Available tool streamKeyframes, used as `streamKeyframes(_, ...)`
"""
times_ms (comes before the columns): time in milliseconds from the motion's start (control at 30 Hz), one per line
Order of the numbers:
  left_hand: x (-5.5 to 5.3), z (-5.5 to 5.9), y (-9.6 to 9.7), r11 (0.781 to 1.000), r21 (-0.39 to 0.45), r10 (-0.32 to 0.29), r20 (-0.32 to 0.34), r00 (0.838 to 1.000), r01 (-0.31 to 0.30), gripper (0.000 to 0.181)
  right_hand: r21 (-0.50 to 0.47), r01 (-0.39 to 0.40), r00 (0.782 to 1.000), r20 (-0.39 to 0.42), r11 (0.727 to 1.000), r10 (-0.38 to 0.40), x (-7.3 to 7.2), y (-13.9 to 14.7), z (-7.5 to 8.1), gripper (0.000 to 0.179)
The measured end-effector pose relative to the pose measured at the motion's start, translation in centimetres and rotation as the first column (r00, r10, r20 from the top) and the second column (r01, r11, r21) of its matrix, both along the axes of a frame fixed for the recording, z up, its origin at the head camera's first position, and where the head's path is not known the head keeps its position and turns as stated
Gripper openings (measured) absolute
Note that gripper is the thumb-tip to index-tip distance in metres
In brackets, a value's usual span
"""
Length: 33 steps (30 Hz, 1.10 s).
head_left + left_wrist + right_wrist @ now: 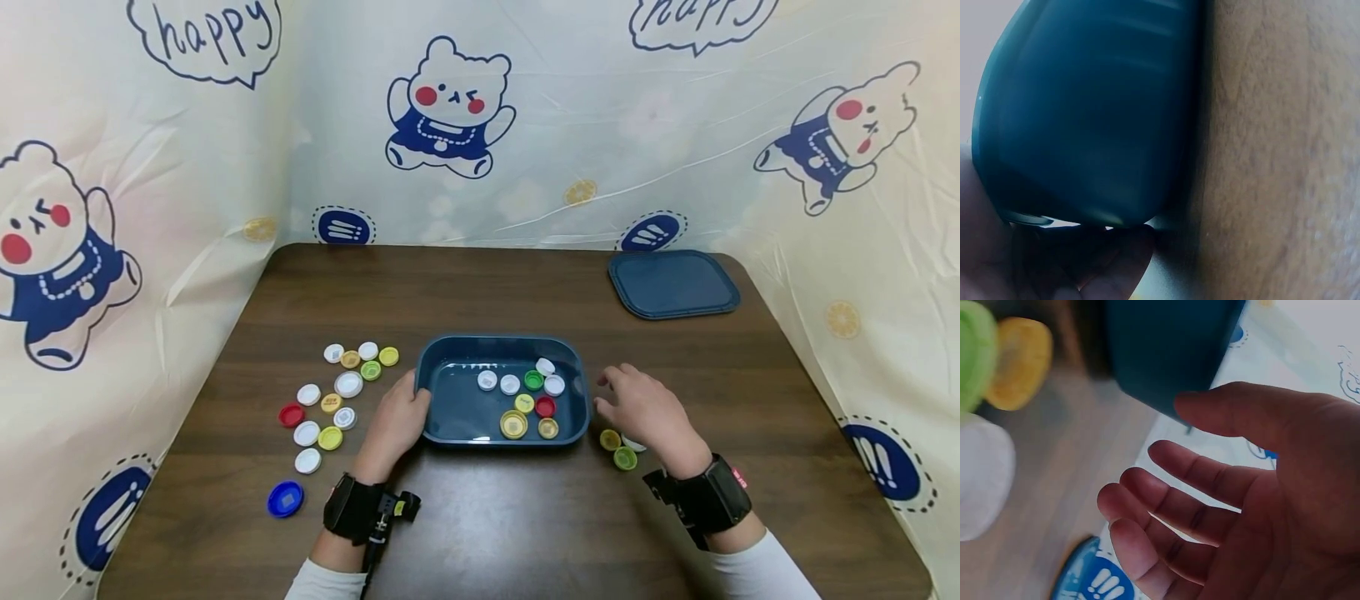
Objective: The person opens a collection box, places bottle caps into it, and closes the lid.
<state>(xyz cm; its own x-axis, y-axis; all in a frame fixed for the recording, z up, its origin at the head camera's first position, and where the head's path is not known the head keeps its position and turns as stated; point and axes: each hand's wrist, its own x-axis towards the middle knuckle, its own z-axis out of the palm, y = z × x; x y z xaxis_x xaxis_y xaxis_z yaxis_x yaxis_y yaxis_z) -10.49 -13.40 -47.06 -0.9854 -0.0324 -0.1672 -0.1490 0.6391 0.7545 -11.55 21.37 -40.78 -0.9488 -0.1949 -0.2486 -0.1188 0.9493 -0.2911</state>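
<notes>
A dark blue rectangular tray (456, 404) stands mid-table, with several white, yellow, green and red bottle caps in its right half. My left hand (396, 419) grips its left end, the thumb over the rim and the fingers against the outer wall (1085, 119). Just off the tray's right end hovers my right hand (651, 410), holding nothing. Its fingers (1172, 500) are loosely bent and spread from the thumb. Below that hand lie a yellow cap (610, 440), a green cap (625, 458) and a white cap (633, 445), the white one partly hidden.
Several loose caps lie left of the tray, among them a red cap (292, 415) and a larger blue cap (286, 499). A dark blue lid (675, 285) rests at the table's back right. A printed curtain (525, 200) hangs behind the table and along its sides.
</notes>
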Motion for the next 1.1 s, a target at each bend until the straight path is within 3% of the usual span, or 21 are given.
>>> streamKeyframes(433,0.0,0.2,0.1,1.0,0.003,0.012,0.026,1.0,-0.012,0.042,0.03,-0.039,0.998,0.042,0.999,0.037,2.0,0.3,-3.5,0.034)
streamKeyframes(733,0.1,0.2,0.0,1.0,0.002,0.001,0.008,1.0,-0.001,0.042,0.07,-0.048,0.998,0.036,0.996,0.046,2.5,0.1,-3.8,0.037)
streamKeyframes(1100,0.2,0.2,0.0,1.0,0.014,-0.003,-0.007,1.0,0.003,0.043,-0.007,-0.063,0.998,-0.013,0.998,0.063,2.4,0.4,-3.9,0.019)
